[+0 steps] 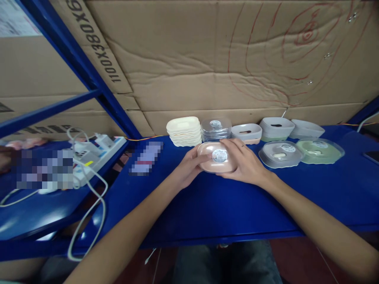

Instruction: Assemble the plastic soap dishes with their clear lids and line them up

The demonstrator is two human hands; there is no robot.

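A pink soap dish (pixel 211 165) with a clear lid and a round white sticker rests on the blue table (pixel 207 205), held between both hands. My left hand (pixel 187 169) grips its left end, thumb lying across the lid. My right hand (pixel 244 162) wraps over its right side, fingers curled on top near the sticker.
Behind the dish stand a stack of cream trays (pixel 184 131), a stack of clear lids (pixel 216 129), a white-and-pink dish (pixel 246 133), a white-and-green dish (pixel 276 128) and a white tray (pixel 306 129). A grey lidded dish (pixel 280 154) and a green one (pixel 320 151) lie at right. A power strip (pixel 97 152) with white cables sits at left.
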